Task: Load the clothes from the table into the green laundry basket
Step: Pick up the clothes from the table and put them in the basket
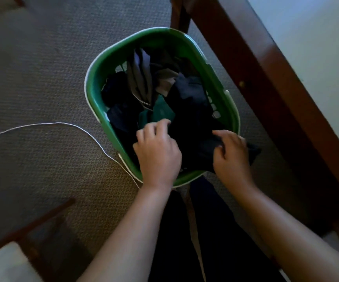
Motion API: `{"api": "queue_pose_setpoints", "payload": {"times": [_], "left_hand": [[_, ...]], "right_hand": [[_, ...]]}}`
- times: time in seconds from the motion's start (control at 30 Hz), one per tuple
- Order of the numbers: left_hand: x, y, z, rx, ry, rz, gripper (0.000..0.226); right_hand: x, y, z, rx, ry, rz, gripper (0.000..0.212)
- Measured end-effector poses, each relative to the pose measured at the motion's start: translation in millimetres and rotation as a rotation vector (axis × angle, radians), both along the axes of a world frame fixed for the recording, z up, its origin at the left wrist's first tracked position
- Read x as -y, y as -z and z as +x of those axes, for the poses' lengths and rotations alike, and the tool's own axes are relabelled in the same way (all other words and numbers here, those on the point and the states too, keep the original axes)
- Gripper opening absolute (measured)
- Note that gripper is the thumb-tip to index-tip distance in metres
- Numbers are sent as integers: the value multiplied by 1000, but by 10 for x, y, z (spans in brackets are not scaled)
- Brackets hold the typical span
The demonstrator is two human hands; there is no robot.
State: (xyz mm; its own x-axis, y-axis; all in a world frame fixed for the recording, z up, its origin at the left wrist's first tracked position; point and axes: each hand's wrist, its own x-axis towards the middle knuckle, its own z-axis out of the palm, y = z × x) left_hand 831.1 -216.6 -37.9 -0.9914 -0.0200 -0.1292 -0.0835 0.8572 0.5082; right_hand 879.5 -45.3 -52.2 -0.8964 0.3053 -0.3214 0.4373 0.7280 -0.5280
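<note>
Our left hand point(157, 151) rests loosely curled on the dark clothes; our right hand point(230, 154) pinches a crumpled black garment point(193, 135) draped over the near rim. One green plastic laundry basket point(103, 78) sits mid-frame on brown carpet point(42, 68), heaped with mixed clothing. A white cord point(62, 124) trails left; the dark wooden table point(266, 58) crosses upper right.

Smooth, faintly glossy green plastic for the laundry basket point(95, 86), matt crumpled cloth for the dark clothes point(187, 119) inside it, rough woven carpet point(42, 78) beneath it, polished dark wood on the table edge point(252, 64) just right of the basket, thin white cord point(42, 124) left of it.
</note>
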Motion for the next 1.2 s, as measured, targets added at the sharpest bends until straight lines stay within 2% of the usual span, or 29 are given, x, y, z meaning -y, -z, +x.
{"api": "queue_pose_setpoints", "payload": {"times": [0.07, 0.1, 0.17, 0.23, 0.27, 0.37, 0.47, 0.53, 0.57, 0.67, 0.73, 0.83, 0.87, 0.93, 1.0, 1.07, 1.13, 1.2], "left_hand": [[-162, 28, 141, 91, 103, 164, 38], [-225, 55, 209, 149, 154, 208, 39], [-322, 122, 311, 261, 242, 229, 45], [-379, 203, 365, 358, 307, 206, 53], [-390, 236, 379, 399, 328, 183, 57], [-383, 284, 364, 429, 333, 154, 62], [-334, 213, 293, 319, 202, 246, 52], [-278, 157, 233, 261, 59, 299, 45], [-234, 137, 200, 228, -8, 304, 41], [-63, 125, 46, 40, -155, 228, 36], [39, 214, -111, -44, -137, 96, 59], [148, 488, -422, 108, 2, -88, 117], [183, 605, -537, 186, 46, -128, 129], [253, 886, -769, 387, 108, -185, 143], [306, 1169, -943, 622, 154, -228, 150], [339, 1441, -1049, 775, 169, -239, 150], [361, 1711, -1085, 856, 164, -220, 144], [369, 1999, -1102, 867, 147, -201, 135]], "right_hand": [[-96, 39, 257, 227, 115, 72, 56], [-118, 52, 341, 304, 168, 41, 64], [-127, 57, 412, 359, 303, -151, 74], [-119, 64, 391, 366, 456, -332, 74], [-106, 48, 361, 376, 515, -361, 72], [-51, -49, 269, 359, 571, -321, 57], [94, -170, 118, 205, 409, -435, 34], [176, -166, -24, 178, 261, -508, 30], [191, -119, -113, 185, 169, -467, 31], [223, 77, -456, 174, -181, -81, 31], [267, 146, -733, 100, -386, 187, 45], [344, 324, -1186, 88, -641, 543, 102], [361, 407, -1346, 91, -706, 618, 119], [409, 585, -1641, 124, -819, 676, 137], [485, 840, -1820, 248, -942, 680, 144], [588, 1171, -1892, 375, -985, 645, 151], [669, 1513, -1889, 459, -976, 611, 148], [693, 1827, -1929, 486, -976, 577, 134]]}}
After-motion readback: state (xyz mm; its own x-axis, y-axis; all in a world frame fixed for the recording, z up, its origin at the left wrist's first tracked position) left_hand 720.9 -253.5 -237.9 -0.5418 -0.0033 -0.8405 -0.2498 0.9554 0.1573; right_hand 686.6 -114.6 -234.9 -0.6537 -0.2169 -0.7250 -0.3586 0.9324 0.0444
